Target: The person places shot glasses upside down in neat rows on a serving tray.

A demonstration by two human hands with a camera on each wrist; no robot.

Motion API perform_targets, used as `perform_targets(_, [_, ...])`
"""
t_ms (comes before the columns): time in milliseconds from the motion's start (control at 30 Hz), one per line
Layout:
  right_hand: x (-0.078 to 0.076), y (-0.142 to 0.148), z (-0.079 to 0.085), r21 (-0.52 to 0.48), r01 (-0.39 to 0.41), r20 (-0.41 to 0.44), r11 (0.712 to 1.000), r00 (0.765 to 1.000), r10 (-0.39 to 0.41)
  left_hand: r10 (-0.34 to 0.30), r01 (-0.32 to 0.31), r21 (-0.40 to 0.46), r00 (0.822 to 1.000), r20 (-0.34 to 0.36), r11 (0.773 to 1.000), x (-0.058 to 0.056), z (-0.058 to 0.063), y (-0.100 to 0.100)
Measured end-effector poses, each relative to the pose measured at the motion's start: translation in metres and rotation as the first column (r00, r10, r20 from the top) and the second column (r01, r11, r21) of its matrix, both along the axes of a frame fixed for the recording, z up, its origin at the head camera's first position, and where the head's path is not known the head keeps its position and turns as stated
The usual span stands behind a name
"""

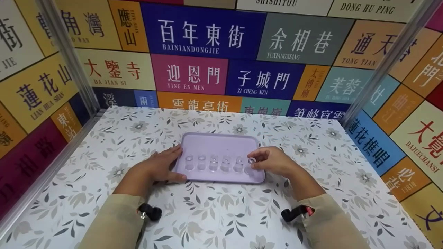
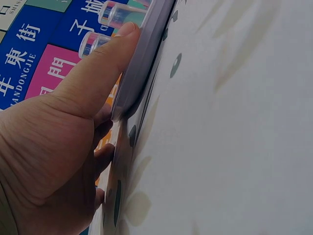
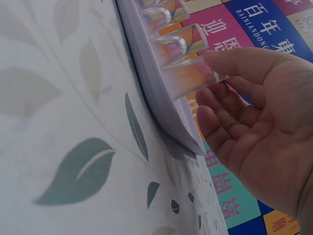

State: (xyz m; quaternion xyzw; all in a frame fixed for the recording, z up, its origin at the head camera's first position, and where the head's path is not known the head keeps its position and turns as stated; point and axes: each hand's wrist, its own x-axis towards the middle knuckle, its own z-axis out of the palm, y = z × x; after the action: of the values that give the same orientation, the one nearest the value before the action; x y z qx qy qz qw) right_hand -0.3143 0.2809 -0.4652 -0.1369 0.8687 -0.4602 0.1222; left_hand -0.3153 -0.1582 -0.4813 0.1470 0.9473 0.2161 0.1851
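A lilac tray (image 1: 221, 141) lies flat with several small clear cups (image 1: 214, 163) standing on it in one row. My left hand (image 1: 155, 164) spans the tray's front left corner. Its thumb lies straight against the front rim, and its fingers stretch along the left side. In the left wrist view that thumb (image 2: 98, 68) overlaps the rim beside the cups. At the row's right end, my right hand (image 1: 275, 162) pinches the last clear cup (image 3: 188, 77) near its top between thumb and index finger. The other right fingers are loosely bent beside the tray, and the cup's lower end is close over it.
A white cloth (image 1: 214, 214) with grey leaves and flowers covers the table. Panels with coloured street-name blocks (image 1: 204, 29) stand behind and at both sides, joined by clear corner strips (image 1: 384, 65). Black straps (image 1: 150, 211) sit on both wrists below beige sleeves.
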Motion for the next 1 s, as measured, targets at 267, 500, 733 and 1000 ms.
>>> perform_targets(267, [0.000,-0.002,-0.002,-0.001,0.003,0.001,1.000,1.000,-0.003,0.018,-0.018,0.007,1.000,0.016,1.000,-0.001,0.000,0.000])
perform_targets(500, [0.001,0.000,0.003,0.006,0.024,0.012,1.000,1.000,-0.025,0.007,-0.007,0.009,1.000,0.010,1.000,-0.001,-0.002,0.000])
perform_targets(733, [0.002,0.006,0.009,-0.052,0.049,0.021,0.997,0.999,-0.048,-0.019,0.019,0.011,1.000,-0.006,1.000,-0.001,-0.003,-0.001])
perform_targets(1000, [0.002,0.017,0.015,-0.129,0.095,0.030,0.987,0.995,-0.091,-0.026,0.026,0.019,0.999,-0.019,0.999,-0.002,-0.004,-0.001])
